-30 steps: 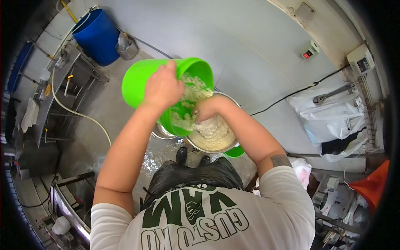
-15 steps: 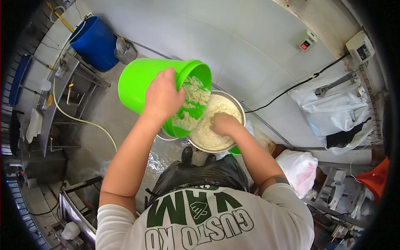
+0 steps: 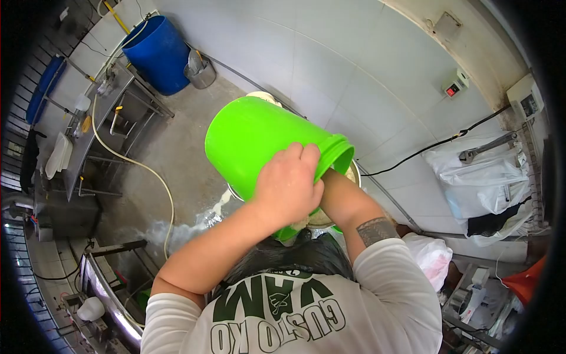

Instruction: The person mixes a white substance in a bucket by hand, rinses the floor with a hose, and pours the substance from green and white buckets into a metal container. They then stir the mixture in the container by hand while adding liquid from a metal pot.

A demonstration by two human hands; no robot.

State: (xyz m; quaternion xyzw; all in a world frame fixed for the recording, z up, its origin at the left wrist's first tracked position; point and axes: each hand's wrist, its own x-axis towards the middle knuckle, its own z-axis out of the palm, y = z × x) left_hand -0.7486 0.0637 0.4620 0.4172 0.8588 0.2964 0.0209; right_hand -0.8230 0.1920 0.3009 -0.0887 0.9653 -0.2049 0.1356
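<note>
Right now the green bucket (image 3: 259,138) is tipped steeply, its base up and away from the person and its open mouth pointing down toward their body. The left hand (image 3: 288,187) is clamped over the rim at the near edge, fingers curled onto the lip and the bucket's weight hanging from that grasp. The right forearm (image 3: 345,203) runs in under the mouth; the right hand itself is hidden behind the bucket, so its grip cannot be told. A sliver of a metal bowl (image 3: 355,173) peeks out just beside the rim, almost wholly covered by the bucket. To the right, the tiled wall (image 3: 365,76) stands close behind the bucket, with white bags (image 3: 483,177) heaped lower along it. To the left, the wet floor (image 3: 177,153) lies open, crossed by a pale hose (image 3: 147,171), with a blue barrel (image 3: 156,53) and a steel table (image 3: 100,118) well apart.
</note>
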